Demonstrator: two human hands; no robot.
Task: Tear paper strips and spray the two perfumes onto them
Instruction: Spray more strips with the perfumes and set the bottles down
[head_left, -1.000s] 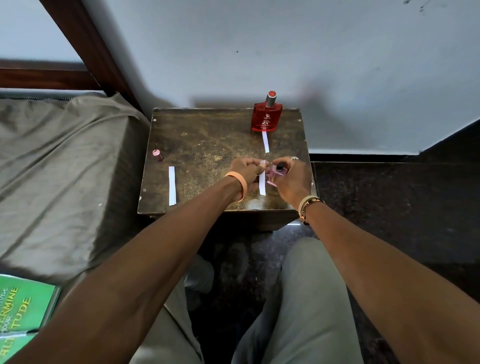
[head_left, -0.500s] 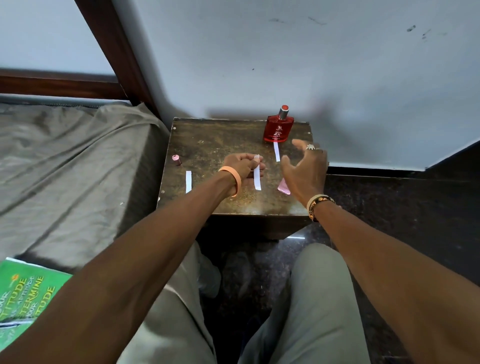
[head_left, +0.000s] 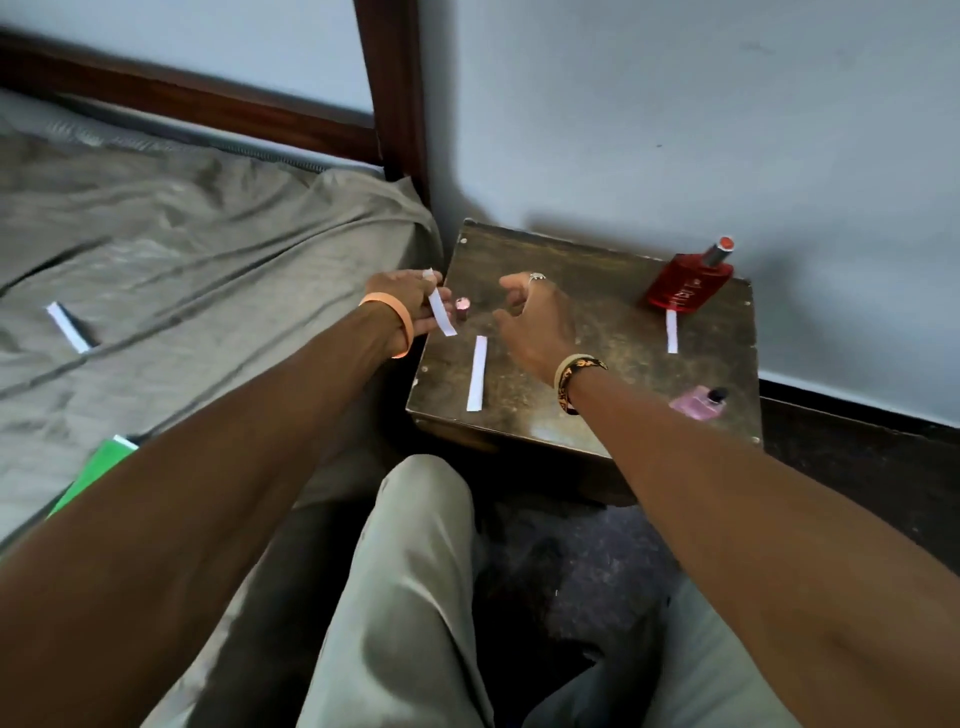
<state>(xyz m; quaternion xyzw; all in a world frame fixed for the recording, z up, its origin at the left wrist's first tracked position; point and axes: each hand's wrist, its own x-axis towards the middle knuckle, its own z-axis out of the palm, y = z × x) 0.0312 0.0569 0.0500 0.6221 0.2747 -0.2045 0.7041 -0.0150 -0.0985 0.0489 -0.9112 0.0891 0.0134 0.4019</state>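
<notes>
My left hand (head_left: 410, 304) pinches a white paper strip (head_left: 441, 312) at the left edge of the small brown table (head_left: 597, 410). My right hand (head_left: 535, 322) hovers over the table with curled fingers and nothing in it, just right of a small pink cap (head_left: 462, 307). A second strip (head_left: 477, 372) lies flat on the table below the cap. A red perfume bottle (head_left: 688, 283) stands at the back right with a third strip (head_left: 672, 331) in front of it. The small pink perfume bottle (head_left: 696, 401) lies on its side at the table's right front.
A bed with a grey sheet (head_left: 182, 270) fills the left side; another white paper strip (head_left: 67, 327) lies on it. A green book (head_left: 98, 473) rests at the bed's near edge. A wooden bedpost (head_left: 395, 88) and the wall stand behind. My knees are below the table.
The view has swung left. My right hand has left the pink bottle on the table and moved left toward the cap. My left hand carried its strip to the table's left edge.
</notes>
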